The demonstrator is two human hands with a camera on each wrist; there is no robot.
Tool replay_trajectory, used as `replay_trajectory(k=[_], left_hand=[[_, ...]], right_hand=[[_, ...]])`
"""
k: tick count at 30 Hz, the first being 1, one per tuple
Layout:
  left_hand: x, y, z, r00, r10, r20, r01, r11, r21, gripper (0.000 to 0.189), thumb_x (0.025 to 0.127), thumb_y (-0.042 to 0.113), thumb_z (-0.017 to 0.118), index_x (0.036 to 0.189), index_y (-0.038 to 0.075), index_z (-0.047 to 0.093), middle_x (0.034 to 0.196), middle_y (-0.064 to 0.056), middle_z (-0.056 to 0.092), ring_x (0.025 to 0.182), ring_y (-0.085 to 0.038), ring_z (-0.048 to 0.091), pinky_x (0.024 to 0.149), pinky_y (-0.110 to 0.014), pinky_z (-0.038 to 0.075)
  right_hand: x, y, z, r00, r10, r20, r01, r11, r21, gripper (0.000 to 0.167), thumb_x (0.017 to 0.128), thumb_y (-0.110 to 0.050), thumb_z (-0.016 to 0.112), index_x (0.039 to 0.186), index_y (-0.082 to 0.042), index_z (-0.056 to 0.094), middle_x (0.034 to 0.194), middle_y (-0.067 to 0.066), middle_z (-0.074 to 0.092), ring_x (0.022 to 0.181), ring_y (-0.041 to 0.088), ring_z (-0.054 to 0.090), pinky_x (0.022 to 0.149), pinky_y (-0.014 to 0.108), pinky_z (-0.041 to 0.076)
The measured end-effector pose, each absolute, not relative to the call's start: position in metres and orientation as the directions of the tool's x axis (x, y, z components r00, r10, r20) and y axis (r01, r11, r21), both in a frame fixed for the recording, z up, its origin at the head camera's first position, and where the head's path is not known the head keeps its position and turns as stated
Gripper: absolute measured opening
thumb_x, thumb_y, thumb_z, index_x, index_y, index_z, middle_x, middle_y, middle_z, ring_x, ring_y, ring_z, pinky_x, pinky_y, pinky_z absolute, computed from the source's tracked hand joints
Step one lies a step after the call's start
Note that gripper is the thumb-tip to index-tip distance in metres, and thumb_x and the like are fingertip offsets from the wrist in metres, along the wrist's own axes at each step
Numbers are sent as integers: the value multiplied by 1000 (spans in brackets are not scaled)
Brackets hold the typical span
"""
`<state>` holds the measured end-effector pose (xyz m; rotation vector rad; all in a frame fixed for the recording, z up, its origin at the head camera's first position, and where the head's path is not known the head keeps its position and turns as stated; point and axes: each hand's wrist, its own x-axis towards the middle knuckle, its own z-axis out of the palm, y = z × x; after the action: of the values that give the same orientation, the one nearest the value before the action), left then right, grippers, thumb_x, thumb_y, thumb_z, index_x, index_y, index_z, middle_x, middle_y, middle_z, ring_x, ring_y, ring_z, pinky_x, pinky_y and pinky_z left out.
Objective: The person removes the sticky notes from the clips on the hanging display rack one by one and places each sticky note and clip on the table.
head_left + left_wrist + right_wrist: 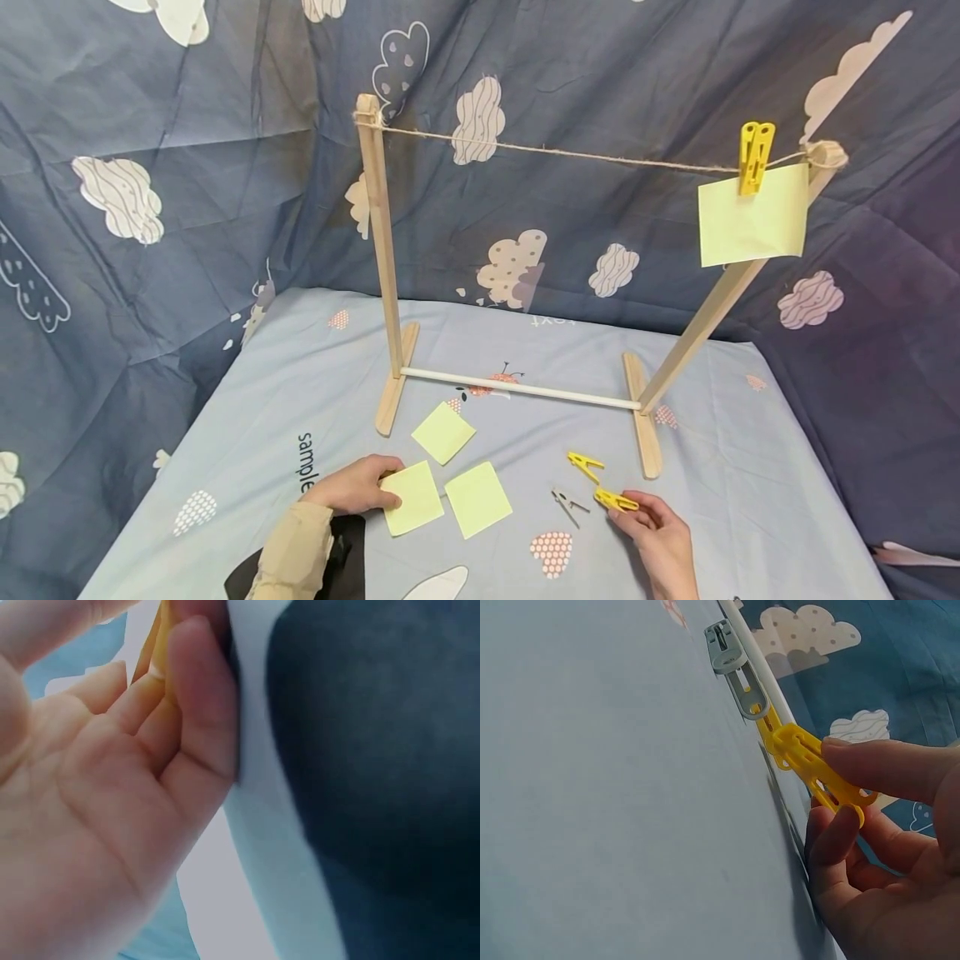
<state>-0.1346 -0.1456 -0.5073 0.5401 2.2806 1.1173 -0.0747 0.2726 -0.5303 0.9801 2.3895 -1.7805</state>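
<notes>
Now | left hand point(356, 487): pinching leftmost note point(417, 500) | right hand point(663, 543): pinching yellow clothespin point(614, 499)

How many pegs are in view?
4: one peg clipped on the line, a yellow peg in the right hand, another yellow peg and a grey peg on the table.

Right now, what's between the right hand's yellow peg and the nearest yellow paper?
In the head view, a grey peg lies between them.
</notes>
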Motion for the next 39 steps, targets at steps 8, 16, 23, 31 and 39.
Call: replay_trajectory(k=[8,16,23,31,39], left_hand=[[-135,-142,-506,-772,553,-313,106,598,794,17,79,3,70,93,10,63,77,1,56,67,-13,48,63,-25,39],[-135,-136,-503,-784,543,-302,130,618,775,17,77,3,70,90,9,62,73,3,52,65,-12,47,61,-24,37],[-135,-135,-505,-789,540,-295,143,628,765,18,76,2,71,88,10,61,73,3,52,65,-12,47,59,-23,38],[-134,-133,-508,-805,524,-279,148,632,760,17,75,4,72,86,9,61,71,3,52,62,-11,47,57,-23,38],[-132,-132,-508,-802,527,-283,158,643,750,18,77,5,74,88,9,60,72,3,51,62,-10,46,58,-23,38]], right_hand=[[-74,272,-530,-821,461,-336,482,247,-841,48,76,-6,75,120,2,58,79,-6,63,69,6,57,60,19,48],[-72,270,-526,-833,471,-292,490,379,-785,43,76,-7,75,115,2,62,81,1,62,71,12,53,58,22,42],[-71,267,-524,-847,467,-254,473,444,-761,41,75,-8,76,112,3,63,84,5,59,77,17,48,59,23,38],[-72,267,-525,-855,448,-261,477,483,-734,41,74,-10,77,111,2,64,83,5,58,76,17,47,57,23,38],[-73,267,-526,-852,442,-280,493,499,-712,41,74,-8,77,111,2,64,83,6,54,76,19,44,58,25,34]])
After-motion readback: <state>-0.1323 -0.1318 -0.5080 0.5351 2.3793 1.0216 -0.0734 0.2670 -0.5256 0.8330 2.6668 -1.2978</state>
